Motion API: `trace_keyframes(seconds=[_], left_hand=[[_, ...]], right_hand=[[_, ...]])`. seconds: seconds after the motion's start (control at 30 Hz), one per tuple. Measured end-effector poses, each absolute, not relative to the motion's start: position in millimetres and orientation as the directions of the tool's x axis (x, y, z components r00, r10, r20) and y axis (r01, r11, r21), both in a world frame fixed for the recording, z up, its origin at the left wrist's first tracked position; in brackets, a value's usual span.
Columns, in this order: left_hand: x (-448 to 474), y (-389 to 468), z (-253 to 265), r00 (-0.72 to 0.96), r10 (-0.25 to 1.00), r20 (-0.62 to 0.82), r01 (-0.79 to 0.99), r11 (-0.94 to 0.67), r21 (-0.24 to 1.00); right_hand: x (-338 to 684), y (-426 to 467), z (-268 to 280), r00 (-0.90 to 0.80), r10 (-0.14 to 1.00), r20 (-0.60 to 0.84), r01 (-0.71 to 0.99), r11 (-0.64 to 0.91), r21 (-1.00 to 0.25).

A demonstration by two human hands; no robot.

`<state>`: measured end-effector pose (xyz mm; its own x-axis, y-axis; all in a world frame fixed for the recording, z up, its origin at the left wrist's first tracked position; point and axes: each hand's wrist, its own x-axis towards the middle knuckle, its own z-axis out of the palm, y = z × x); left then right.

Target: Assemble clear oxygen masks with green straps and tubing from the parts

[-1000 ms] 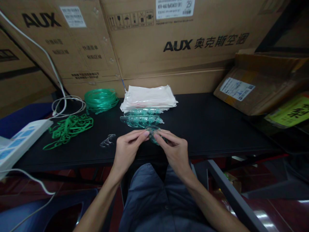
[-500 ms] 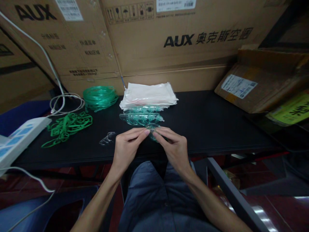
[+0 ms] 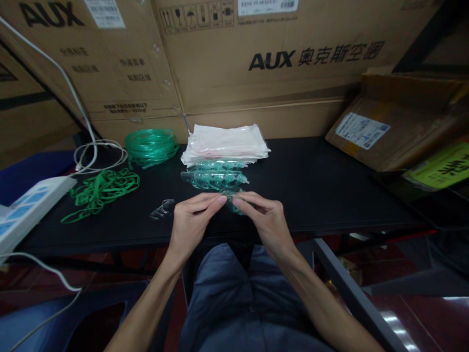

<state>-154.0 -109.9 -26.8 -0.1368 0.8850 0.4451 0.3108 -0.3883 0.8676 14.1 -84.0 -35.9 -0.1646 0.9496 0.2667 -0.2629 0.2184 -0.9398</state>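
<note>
A clear green plastic oxygen mask (image 3: 234,205) is pinched between my two hands above the front part of the black table. My left hand (image 3: 196,212) grips its left side with thumb and fingers. On the right side, the thumb and fingers of my right hand (image 3: 266,215) are closed on it, and the fingers hide much of its shape. Just beyond my fingertips lies a row of nested green masks (image 3: 216,180). A few small clear and metallic pieces (image 3: 162,209) rest left of my left hand.
White packets (image 3: 227,142) are stacked behind the masks. To the left are coiled green tubing (image 3: 152,146), green elastic straps (image 3: 104,188), a white cable (image 3: 95,146) and a power strip (image 3: 34,208). Large cartons (image 3: 293,83) stand behind; a smaller box (image 3: 366,129) leans at right.
My right thumb and fingers have shifted slightly on the mask, which has tilted a little. The left hand keeps its hold nearly unchanged.
</note>
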Motion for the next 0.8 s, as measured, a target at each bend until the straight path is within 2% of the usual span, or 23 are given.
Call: trace_keyframes(seconds=[0.2, 0.4, 0.67, 0.8], left_hand=[[-156, -110, -28, -0.109, 0.879, 0.465, 0.392, -0.391, 0.832], [-156, -111, -27, -0.116, 0.895, 0.431, 0.368, -0.365, 0.855], [-153, -108, -29, -0.167, 0.944, 0.284, 0.175, -0.256, 0.951], [-153, -108, -28, -0.132, 0.93, 0.344, 0.157, -0.323, 0.933]], right_hand=[[16, -82, -34, -0.181, 0.947, 0.265, -0.246, 0.218, -0.945], [19, -79, -33, -0.226, 0.938, 0.262, -0.263, 0.2, -0.944], [24, -75, -31, -0.383, 0.903, 0.195, -0.348, 0.055, -0.936], [30, -73, -29, -0.445, 0.886, 0.132, -0.357, -0.041, -0.933]])
